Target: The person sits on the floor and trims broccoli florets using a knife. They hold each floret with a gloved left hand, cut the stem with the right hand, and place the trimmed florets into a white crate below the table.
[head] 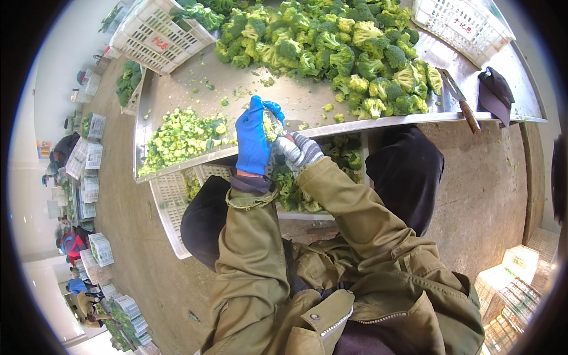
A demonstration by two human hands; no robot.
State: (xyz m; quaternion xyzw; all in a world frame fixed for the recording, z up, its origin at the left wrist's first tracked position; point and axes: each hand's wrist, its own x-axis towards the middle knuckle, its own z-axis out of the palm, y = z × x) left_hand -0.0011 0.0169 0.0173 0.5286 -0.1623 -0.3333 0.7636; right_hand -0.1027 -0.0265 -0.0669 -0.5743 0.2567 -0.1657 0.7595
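Observation:
My left hand (pixel 256 137), in a blue coated glove, grips a pale green broccoli piece (pixel 270 127) above the front edge of the metal table (pixel 306 100). Against its right side is my right hand (pixel 298 150), in a grey and white knit glove, closed around a small tool whose dark end shows at the fingers; its blade is hidden. Small cut broccoli florets (pixel 182 137) lie to the left of my hands. Beyond them, a large heap of broccoli heads (pixel 319 42) covers the back of the table.
A large knife with a wooden handle (pixel 469 116) overhangs the table edge at right, beside a dark cap (pixel 496 93). White plastic crates stand at back left (pixel 162 42) and back right (pixel 463 26). A crate of broccoli (pixel 306 215) sits under the table between my knees. Other people work far left.

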